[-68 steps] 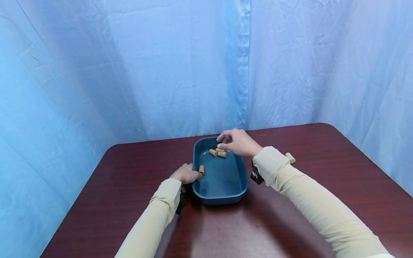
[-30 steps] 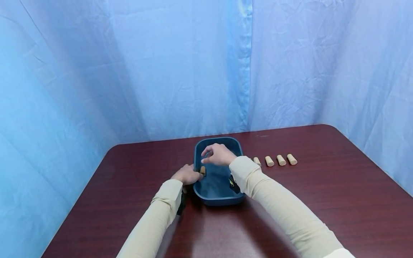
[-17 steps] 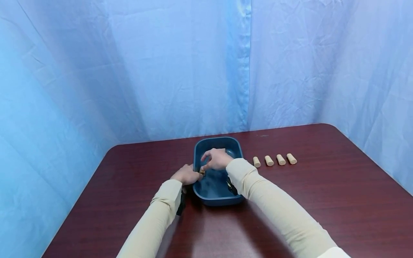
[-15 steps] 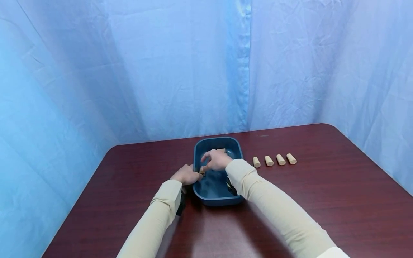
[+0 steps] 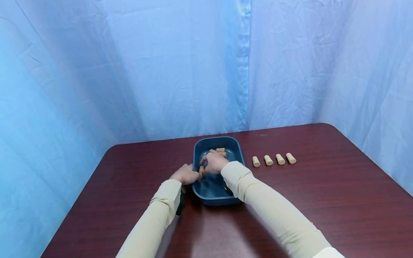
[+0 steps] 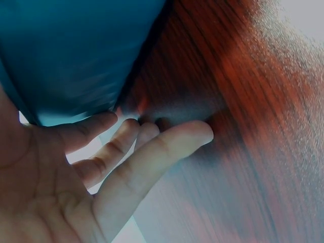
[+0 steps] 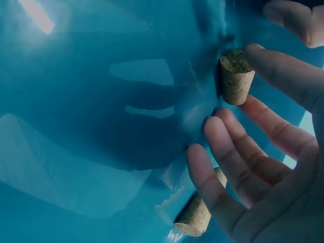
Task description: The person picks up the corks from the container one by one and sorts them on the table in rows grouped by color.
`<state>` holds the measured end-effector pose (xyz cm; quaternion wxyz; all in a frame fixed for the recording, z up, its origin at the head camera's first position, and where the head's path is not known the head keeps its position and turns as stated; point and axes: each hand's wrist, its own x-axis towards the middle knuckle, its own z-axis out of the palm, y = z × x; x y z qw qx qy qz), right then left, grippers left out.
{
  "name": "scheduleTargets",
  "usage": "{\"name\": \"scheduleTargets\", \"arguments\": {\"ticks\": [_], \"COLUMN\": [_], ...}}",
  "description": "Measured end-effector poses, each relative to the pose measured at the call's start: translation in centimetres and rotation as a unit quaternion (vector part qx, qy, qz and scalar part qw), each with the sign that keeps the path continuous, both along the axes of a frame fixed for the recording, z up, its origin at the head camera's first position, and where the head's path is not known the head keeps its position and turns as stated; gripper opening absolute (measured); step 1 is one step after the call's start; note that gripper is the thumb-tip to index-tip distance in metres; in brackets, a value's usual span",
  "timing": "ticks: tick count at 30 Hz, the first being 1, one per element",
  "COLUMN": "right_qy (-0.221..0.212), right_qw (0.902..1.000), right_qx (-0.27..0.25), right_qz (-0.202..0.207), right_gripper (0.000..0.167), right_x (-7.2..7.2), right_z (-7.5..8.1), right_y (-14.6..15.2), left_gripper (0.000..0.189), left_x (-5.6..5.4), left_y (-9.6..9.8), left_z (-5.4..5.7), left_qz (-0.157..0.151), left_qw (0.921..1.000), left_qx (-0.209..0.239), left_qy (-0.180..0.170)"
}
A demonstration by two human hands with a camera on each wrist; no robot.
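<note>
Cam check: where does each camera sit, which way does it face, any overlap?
Head: on the head, facing forward and down at table, blue bin, corks and curtain; left grip, right grip and beige sleeves show.
Left wrist: on the left wrist, facing bin's side and table; left palm and fingers show.
Right wrist: on the right wrist, facing into the bin at two corks; right grip's fingers show.
Shared: head and right wrist both show bin interior, corks, right grip.

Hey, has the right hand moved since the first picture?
Yes. Judged against the blue container, the right hand has moved leftward and nearer the person, toward the container's left wall.
</note>
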<state>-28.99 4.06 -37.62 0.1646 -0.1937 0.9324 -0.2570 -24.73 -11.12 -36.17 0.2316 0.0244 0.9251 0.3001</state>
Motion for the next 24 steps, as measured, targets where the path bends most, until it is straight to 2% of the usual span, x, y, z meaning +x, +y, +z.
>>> {"name": "scheduleTargets", "arguments": {"ticks": [11, 16, 24], "right_qy": [0.012, 0.023, 0.011], "right_qw": [0.9994, 0.9988, 0.9993], "right_qx": [0.032, 0.042, 0.034], "right_qz": [-0.009, -0.006, -0.012], "right_gripper": [0.037, 0.036, 0.038], "right_x": [0.14, 0.14, 0.25], "right_z": [-0.41, -0.63, 0.16], "right_y": [-0.47, -0.59, -0.34], "left_gripper": [0.014, 0.014, 0.02], "left_x": [0.06, 0.04, 0.01], "left_y": [0.11, 0.17, 0.17], "left_z": [-0.11, -0.17, -0.11], "left_qz": [0.002, 0.0, 0.01], "left_qw": [1.0, 1.0, 0.9999], "left_qx": [0.002, 0.003, 0.005], "left_qy": [0.007, 0.005, 0.003]}}
